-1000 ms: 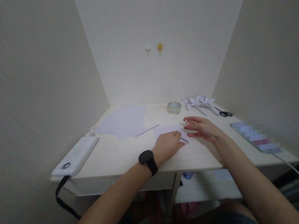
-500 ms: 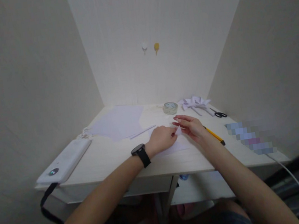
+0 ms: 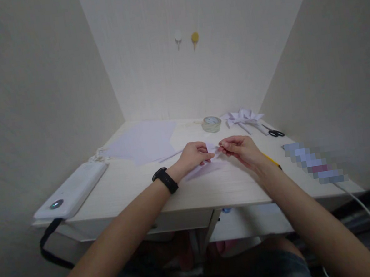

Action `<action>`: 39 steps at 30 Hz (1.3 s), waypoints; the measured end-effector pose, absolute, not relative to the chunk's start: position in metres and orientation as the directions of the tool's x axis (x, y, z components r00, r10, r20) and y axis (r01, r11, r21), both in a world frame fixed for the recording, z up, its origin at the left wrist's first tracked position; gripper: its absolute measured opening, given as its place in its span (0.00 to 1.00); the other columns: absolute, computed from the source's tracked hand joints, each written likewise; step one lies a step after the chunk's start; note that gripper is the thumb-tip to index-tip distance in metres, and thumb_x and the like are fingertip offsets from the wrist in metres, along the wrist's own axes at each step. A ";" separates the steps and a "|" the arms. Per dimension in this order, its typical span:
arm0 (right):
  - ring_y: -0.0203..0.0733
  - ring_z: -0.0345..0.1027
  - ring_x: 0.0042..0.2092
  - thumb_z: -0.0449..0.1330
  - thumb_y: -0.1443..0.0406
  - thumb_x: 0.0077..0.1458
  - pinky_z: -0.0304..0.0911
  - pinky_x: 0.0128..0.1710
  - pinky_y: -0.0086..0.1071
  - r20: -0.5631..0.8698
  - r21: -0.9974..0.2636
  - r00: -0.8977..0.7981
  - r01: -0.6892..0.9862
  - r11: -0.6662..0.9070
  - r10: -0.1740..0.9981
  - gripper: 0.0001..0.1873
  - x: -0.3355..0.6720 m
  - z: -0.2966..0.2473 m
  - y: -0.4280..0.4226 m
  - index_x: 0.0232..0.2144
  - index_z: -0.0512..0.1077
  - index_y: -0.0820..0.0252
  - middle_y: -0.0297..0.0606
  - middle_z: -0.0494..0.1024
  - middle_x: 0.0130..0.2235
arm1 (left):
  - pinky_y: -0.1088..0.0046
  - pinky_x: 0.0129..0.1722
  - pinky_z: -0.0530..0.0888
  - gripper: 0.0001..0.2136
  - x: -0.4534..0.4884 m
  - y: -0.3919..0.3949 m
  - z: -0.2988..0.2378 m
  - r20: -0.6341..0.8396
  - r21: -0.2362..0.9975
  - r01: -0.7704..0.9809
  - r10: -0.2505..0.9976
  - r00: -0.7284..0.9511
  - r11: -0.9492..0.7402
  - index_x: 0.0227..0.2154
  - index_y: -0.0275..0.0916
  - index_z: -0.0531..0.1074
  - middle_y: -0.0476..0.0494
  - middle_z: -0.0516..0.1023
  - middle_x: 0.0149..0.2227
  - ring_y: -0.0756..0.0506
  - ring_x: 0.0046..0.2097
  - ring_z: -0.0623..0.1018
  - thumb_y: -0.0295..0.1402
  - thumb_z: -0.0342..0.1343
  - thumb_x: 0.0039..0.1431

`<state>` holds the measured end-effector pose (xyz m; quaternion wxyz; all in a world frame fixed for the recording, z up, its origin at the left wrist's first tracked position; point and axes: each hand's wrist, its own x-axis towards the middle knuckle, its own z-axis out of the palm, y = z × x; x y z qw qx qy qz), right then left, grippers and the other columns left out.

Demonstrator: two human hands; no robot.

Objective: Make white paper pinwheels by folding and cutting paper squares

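Paper (image 3: 211,147), seemingly part-folded, pinched in fingers of left hand (image 3: 193,154) and apparently right hand (image 3: 243,149); finished-looking pinwheel-like shape (image 3: 243,116) at one o'clock, unfolded sheets (image 3: 142,140) at eleven.

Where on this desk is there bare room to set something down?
Front left, between the white device and the watch; front middle, between the desk edge and the paper at the left hand and right hand. Crowded: back left, under loose sheets; back right, with tape, folded paper and scissors.
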<state>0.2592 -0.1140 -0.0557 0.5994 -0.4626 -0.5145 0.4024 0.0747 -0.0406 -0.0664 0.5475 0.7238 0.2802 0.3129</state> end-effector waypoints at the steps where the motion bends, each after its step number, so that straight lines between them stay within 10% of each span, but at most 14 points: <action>1: 0.35 0.68 0.26 0.75 0.55 0.35 0.61 0.26 0.29 0.261 -0.965 0.128 0.010 0.261 0.957 0.18 0.260 -0.056 -0.115 0.28 0.81 0.59 0.39 0.81 0.28 | 0.79 0.22 0.69 0.08 0.075 -0.042 -0.066 0.163 0.964 0.057 0.747 0.644 -0.259 0.28 0.34 0.72 0.46 0.77 0.26 0.51 0.26 0.75 0.32 0.65 0.50; 19: 0.30 0.54 0.20 0.73 0.59 0.35 0.47 0.19 0.28 0.280 -0.948 0.107 0.190 0.257 0.954 0.14 0.259 -0.060 -0.119 0.26 0.81 0.61 0.36 0.76 0.20 | 0.81 0.20 0.70 0.07 0.079 -0.052 -0.063 0.220 0.932 0.082 0.730 0.646 -0.353 0.25 0.33 0.73 0.46 0.75 0.23 0.52 0.25 0.75 0.29 0.58 0.57; 39: 0.32 0.58 0.22 0.74 0.58 0.33 0.53 0.22 0.30 0.263 -0.944 0.128 0.242 0.227 0.956 0.15 0.253 -0.055 -0.123 0.25 0.81 0.61 0.38 0.77 0.22 | 0.82 0.19 0.68 0.09 0.079 -0.056 -0.059 0.221 0.905 0.145 0.733 0.643 -0.400 0.24 0.33 0.75 0.47 0.74 0.21 0.52 0.24 0.74 0.33 0.60 0.55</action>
